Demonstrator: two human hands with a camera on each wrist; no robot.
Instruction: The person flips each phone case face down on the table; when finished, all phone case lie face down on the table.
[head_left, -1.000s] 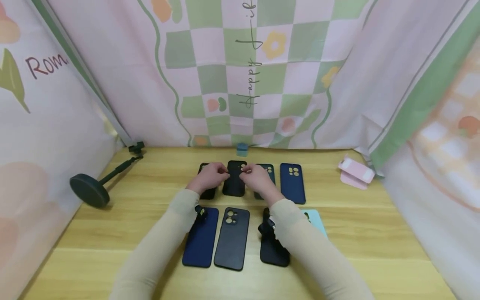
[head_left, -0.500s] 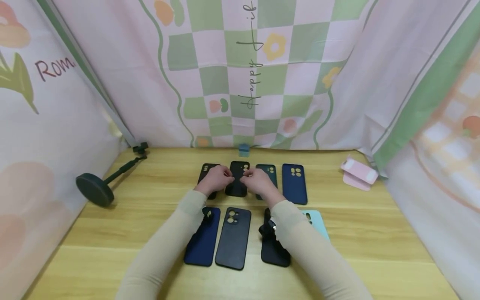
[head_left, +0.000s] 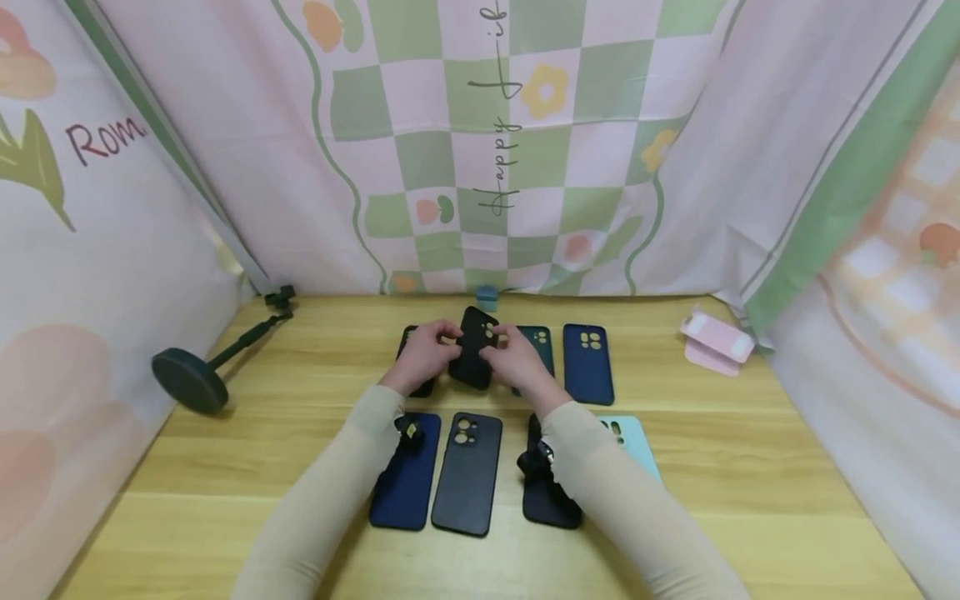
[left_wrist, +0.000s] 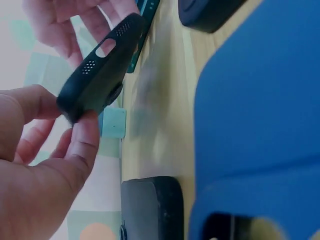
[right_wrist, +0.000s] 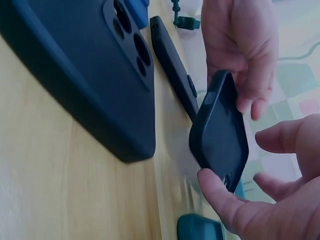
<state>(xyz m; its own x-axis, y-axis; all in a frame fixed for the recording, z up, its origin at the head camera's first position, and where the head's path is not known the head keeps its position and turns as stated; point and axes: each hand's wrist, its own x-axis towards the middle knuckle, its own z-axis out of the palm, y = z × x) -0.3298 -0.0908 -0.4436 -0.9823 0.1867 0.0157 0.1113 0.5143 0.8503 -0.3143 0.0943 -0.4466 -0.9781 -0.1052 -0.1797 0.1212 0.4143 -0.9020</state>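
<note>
A black phone case (head_left: 474, 350) is raised and tilted above the back row of cases. My left hand (head_left: 426, 353) pinches its left end between thumb and fingers, as the left wrist view shows. At the other end is my right hand (head_left: 517, 357), its thumb (right_wrist: 216, 192) touching the case's corner. The other right fingers are spread, apart from the case in the right wrist view. The hollow inner side of the case shows there. Beside my left hand lies a black case (head_left: 423, 389), partly covered; a dark green case (head_left: 540, 350) is beside my right.
A navy case (head_left: 587, 367) ends the back row. Nearer lie a blue case (head_left: 405, 492), a dark grey case (head_left: 467, 483), a black case (head_left: 551, 504) and a turquoise case (head_left: 637, 446). A green stand (head_left: 189, 381) lies left, a pink holder (head_left: 716, 340) right.
The black phone case lay flat between my hands; it is now lifted and tilted, with my left hand pinching it. The other cases stay in place.
</note>
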